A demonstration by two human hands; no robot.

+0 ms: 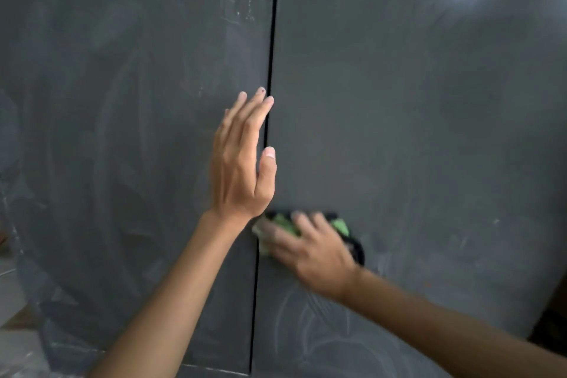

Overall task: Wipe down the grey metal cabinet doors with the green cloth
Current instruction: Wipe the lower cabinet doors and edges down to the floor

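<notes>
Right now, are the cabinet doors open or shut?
Shut: both doors lie flush, with only a thin dark seam between them.

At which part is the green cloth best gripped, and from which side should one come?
Probably pinch the pale edge of the green cloth that sticks out left of the right hand, coming from below along the seam. That hand presses the rest flat on the right door, and the left hand blocks the upper left.
</notes>
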